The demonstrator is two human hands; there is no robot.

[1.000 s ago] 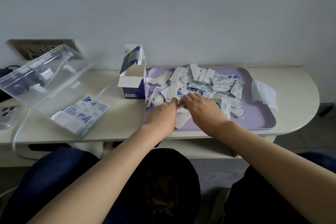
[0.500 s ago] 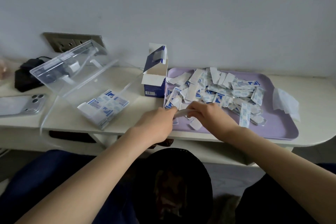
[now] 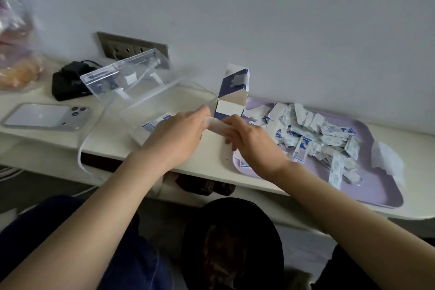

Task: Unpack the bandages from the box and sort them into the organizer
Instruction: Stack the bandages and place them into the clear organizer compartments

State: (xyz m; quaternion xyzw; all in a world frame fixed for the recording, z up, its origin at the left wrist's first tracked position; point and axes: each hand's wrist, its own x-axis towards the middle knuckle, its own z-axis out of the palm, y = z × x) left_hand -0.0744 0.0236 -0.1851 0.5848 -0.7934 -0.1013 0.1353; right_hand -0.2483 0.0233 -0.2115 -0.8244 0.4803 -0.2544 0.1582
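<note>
Head view shows both hands lifted clear of the purple tray (image 3: 381, 189) and holding one small white stack of bandages (image 3: 217, 126) between them. The left grip (image 3: 179, 134) is curled round one end of the stack; the right grip (image 3: 254, 143) pinches the other end with thumb and fingers. Both are closed on it.

Change noted: a second ago both grips were down in the loose pile (image 3: 313, 134) on the tray, gathering pieces. They have since travelled off the tray's edge, and the stack now hangs above the bare counter (image 3: 211, 158), directly in front of the opened box (image 3: 231, 99).

Positions relative to the grips: the pile lies just beyond the right grip's knuckles, on its outer side. The clear organizer (image 3: 131, 82) sits immediately outside the left grip, lid raised, with a few blue-and-white bandages (image 3: 153, 125) already in its tray, partly hidden by that hand.

Assessment: one batch is squared up and in transit, so the step in hand is delivery into the organizer. Much of the pile remains unsorted, so the task looks well short of done. Whether the box is empty cannot be told.
</note>
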